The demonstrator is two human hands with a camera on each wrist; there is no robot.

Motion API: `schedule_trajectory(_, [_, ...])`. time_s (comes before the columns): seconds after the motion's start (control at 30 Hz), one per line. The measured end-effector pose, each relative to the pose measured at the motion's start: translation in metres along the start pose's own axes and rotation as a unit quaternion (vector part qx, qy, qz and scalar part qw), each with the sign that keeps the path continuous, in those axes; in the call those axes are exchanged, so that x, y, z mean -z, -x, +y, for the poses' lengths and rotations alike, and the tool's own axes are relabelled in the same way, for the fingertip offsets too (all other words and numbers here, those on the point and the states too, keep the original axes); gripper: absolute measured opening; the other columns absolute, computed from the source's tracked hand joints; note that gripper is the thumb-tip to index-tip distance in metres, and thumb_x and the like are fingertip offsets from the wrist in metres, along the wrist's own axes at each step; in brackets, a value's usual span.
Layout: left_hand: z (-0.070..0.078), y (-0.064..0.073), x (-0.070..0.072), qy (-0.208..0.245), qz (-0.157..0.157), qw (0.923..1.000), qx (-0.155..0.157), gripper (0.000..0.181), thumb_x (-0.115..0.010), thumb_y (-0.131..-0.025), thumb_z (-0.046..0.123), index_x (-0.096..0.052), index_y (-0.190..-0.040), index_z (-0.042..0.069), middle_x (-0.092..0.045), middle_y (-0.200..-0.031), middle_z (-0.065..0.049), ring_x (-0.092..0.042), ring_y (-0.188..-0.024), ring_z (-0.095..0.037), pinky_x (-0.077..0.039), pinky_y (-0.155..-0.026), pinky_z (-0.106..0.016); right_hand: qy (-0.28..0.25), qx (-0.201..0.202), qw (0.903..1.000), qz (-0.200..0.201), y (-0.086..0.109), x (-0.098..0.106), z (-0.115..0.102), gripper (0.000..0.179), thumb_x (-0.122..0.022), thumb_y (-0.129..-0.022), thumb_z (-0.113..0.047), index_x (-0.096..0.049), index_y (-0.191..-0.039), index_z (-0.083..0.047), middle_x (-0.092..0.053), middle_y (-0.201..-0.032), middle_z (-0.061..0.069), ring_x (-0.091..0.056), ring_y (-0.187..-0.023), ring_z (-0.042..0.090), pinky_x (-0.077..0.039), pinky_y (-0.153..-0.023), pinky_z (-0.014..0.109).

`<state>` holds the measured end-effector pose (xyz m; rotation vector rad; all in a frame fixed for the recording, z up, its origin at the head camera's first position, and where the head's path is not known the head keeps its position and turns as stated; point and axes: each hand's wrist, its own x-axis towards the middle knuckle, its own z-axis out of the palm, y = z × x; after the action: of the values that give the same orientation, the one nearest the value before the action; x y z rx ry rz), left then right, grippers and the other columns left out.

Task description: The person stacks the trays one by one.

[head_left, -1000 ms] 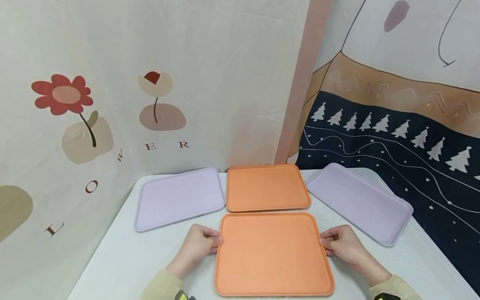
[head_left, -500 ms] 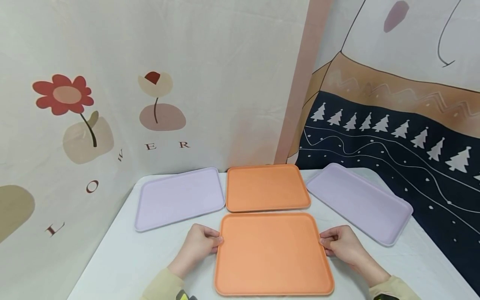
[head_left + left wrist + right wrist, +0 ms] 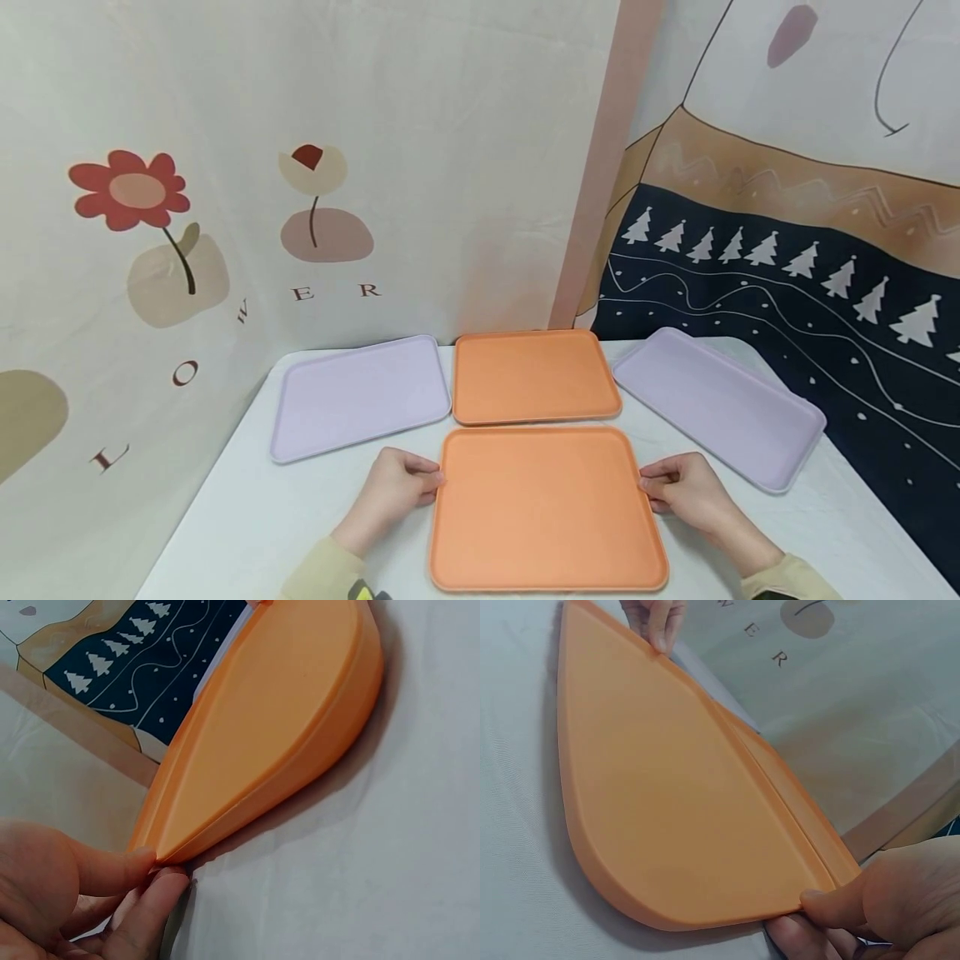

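Note:
The near orange tray, rectangular with rounded corners and a low rim, lies before me in the head view. My left hand pinches its left edge, thumb on the rim and fingers below. On the opposite edge my right hand pinches the rim the same way. In the left wrist view the thumb presses the tray rim from above. The right wrist view shows the right thumb over the rim, fingers tucked under the tray. Nothing lies on the tray.
A second orange tray lies just behind the near one. Lilac trays flank it: one at the left, one angled at the right. All rest on a white-covered table. Printed cloths hang behind.

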<state>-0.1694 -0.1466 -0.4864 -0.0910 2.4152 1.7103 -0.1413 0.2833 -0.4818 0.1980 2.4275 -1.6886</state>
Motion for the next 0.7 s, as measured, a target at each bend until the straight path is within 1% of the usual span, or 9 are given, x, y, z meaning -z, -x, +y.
schedule_trajectory(0.1, [-0.002, -0.002, 0.003, 0.002, 0.002, 1.0, -0.002, 0.013, -0.08, -0.09, -0.002, -0.076, -0.099, -0.011, -0.076, -0.089, -0.014, -0.076, -0.08, -0.025, -0.067, -0.072, -0.034, -0.002, -0.004, 1.0, 0.004, 0.0, 0.001, 0.001, 0.019, -0.071, -0.095, 0.008, -0.069, -0.11, 0.019, -0.073, -0.09, 0.012, -0.072, -0.081, 0.022, -0.066, -0.066, 0.031])
schedule_trajectory(0.2, [-0.002, -0.003, 0.005, 0.003, 0.007, 1.0, -0.003, 0.016, -0.08, -0.091, -0.001, -0.075, -0.101, -0.012, -0.077, -0.088, -0.014, -0.077, -0.081, -0.026, -0.067, -0.072, -0.034, -0.008, 0.002, 1.0, 0.005, 0.0, 0.003, 0.001, 0.021, -0.071, -0.096, 0.008, -0.068, -0.112, 0.021, -0.074, -0.091, 0.014, -0.074, -0.082, 0.025, -0.066, -0.068, 0.033])
schedule_trajectory(0.43, [0.006, 0.0, 0.011, 0.0, 0.036, 0.9994, -0.003, 0.02, -0.08, -0.089, -0.001, -0.076, -0.105, -0.011, -0.077, -0.091, -0.015, -0.077, -0.084, -0.027, -0.067, -0.074, -0.036, -0.015, 0.014, 0.9998, 0.005, 0.001, 0.009, -0.003, 0.026, -0.069, -0.097, 0.006, -0.064, -0.115, 0.024, -0.075, -0.096, 0.017, -0.075, -0.085, 0.027, -0.067, -0.073, 0.035])
schedule_trajectory(0.7, [0.013, -0.003, 0.017, -0.007, 0.045, 0.999, -0.005, 0.021, -0.081, -0.089, 0.003, -0.077, -0.105, -0.009, -0.078, -0.095, -0.015, -0.076, -0.086, -0.025, -0.067, -0.076, -0.038, -0.025, 0.021, 0.9994, 0.007, -0.001, 0.013, -0.008, 0.028, -0.068, -0.097, 0.008, -0.061, -0.117, 0.026, -0.074, -0.1, 0.021, -0.076, -0.087, 0.027, -0.067, -0.078, 0.037])
